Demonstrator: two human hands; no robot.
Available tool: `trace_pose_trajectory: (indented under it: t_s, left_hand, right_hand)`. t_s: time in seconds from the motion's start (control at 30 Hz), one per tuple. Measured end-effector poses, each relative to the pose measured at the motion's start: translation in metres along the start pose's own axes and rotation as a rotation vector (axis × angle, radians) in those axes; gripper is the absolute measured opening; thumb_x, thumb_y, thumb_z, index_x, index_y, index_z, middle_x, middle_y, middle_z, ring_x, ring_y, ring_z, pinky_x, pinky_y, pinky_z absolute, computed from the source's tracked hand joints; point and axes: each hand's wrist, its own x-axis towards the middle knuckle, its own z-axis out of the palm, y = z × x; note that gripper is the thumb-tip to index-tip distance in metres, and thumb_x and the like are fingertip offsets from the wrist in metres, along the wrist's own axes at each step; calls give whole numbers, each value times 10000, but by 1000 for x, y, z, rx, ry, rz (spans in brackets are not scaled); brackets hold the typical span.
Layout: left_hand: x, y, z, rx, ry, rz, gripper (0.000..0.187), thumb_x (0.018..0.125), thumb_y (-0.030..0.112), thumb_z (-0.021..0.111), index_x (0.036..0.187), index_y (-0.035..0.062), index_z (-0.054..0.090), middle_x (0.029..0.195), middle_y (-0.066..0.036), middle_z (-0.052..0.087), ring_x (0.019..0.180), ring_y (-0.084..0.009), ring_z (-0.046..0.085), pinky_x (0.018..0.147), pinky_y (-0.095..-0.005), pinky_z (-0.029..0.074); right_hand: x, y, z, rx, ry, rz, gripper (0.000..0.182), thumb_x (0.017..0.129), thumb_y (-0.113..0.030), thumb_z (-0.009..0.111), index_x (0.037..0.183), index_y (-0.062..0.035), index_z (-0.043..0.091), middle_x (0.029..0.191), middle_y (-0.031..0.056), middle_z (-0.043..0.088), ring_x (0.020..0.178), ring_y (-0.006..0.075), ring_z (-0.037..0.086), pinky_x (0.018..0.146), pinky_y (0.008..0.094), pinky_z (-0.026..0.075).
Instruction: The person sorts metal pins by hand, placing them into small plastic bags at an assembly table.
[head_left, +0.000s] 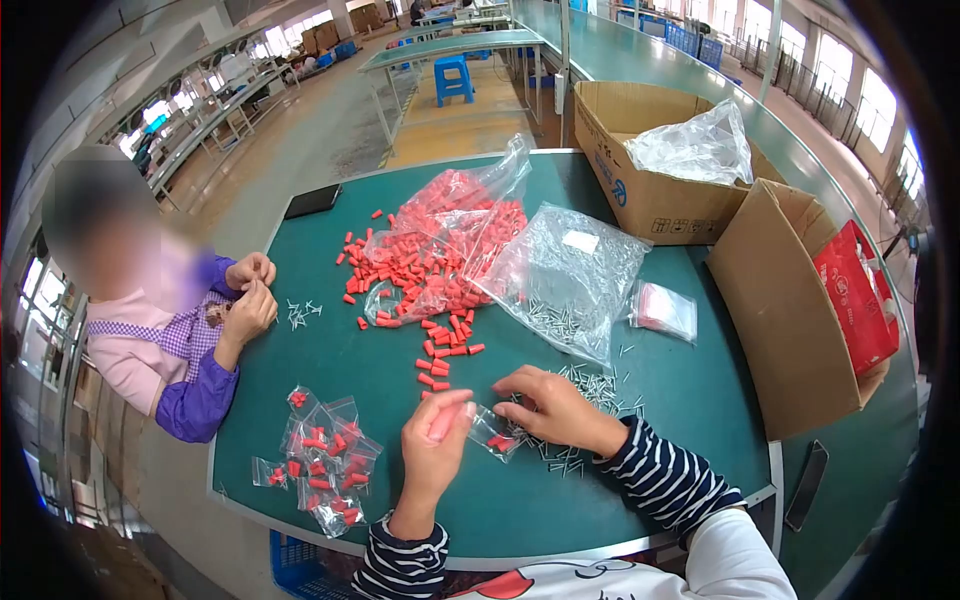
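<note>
"Where's the small clear bag [490,432] now?"

"Right between our hands, red caps [501,443] inside! Our left hand [435,440] pinches its edge."

"And our right hand [553,408]?"

"Bent over the loose screws [596,388], beside the bag; we can't tell whether it grips anything. Filled bags [322,465] lie on our left, on the green table [640,500]."

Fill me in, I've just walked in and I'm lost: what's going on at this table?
The person wearing the camera has a small clear bag with red pieces in it between both hands: the left hand at its edge, the right hand just above it, beside loose screws. More small filled bags lie in a group to the left. Loose red caps lie ahead, near larger bags. Across the left corner, a co-worker holds both hands together; what they grip is too small to tell.
</note>
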Motion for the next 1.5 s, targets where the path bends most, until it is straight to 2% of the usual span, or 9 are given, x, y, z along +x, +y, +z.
trace_pose_trajectory:
  t_s: [0.07,0.17,0.23,0.43,0.57,0.67,0.87,1.07,1.5]
  left_hand:
    - [3,-4,-1,4,73,64,210,859,106,742,1035,6,685,883,-45,664,782,-113,615,694,-248,497]
    - [5,2,-20,558,-54,99,215,820,181,773,977,46,715,869,-99,669,767,-222,647,695,-315,518]
    - [3,9,-27,639,-178,-42,259,762,260,808,937,84,734,883,-137,655,803,-290,653,723,-359,527]
    - [-1,0,-20,632,-265,-30,207,774,251,788,920,113,735,891,-80,658,811,-254,661,722,-350,528]
    - [1,2,-16,564,-195,75,127,809,158,746,910,87,716,879,-80,665,814,-251,660,730,-339,524]
    - [2,5,-13,397,-138,154,108,811,79,737,906,45,701,870,-87,675,807,-234,661,736,-327,521]
    - [2,8,-10,233,-81,322,131,795,-11,747,914,10,696,867,-81,685,809,-179,655,748,-293,510]
    - [-4,12,-5,27,-22,74,163,796,24,778,939,14,701,860,-62,681,781,-147,640,727,-279,508]
    - [-1,13,-13,176,-82,261,97,797,52,779,855,12,712,842,-78,670,764,-169,638,713,-286,511]
  right_hand:
    - [-1,-10,8,-160,10,11,294,874,-254,687,1060,-27,671,974,156,624,841,324,642,705,391,527]
    - [-9,-4,23,-280,50,-59,195,850,-223,681,947,-54,672,890,128,592,808,316,627,671,408,517]
    - [-9,-3,27,-297,58,-96,154,835,-199,681,910,-66,661,882,115,585,804,306,623,663,407,514]
    - [-14,0,33,-311,78,-179,142,818,-163,678,914,-68,634,881,100,568,810,298,612,657,409,510]
    - [-11,-10,21,-128,151,-161,274,852,-211,704,1061,-42,652,976,110,635,799,270,640,657,363,519]
    - [-9,-8,9,110,21,50,292,873,-221,719,1099,-42,668,933,98,665,710,198,637,634,307,513]
    - [-8,-8,2,386,27,88,131,906,-172,703,968,-59,723,839,33,649,640,81,557,573,248,448]
    - [-8,-12,-1,442,56,2,125,915,-177,698,968,-71,737,820,14,632,603,55,498,535,224,393]
    - [-8,-19,-12,424,61,-84,100,920,-134,681,955,-45,713,881,28,659,640,64,544,556,232,430]
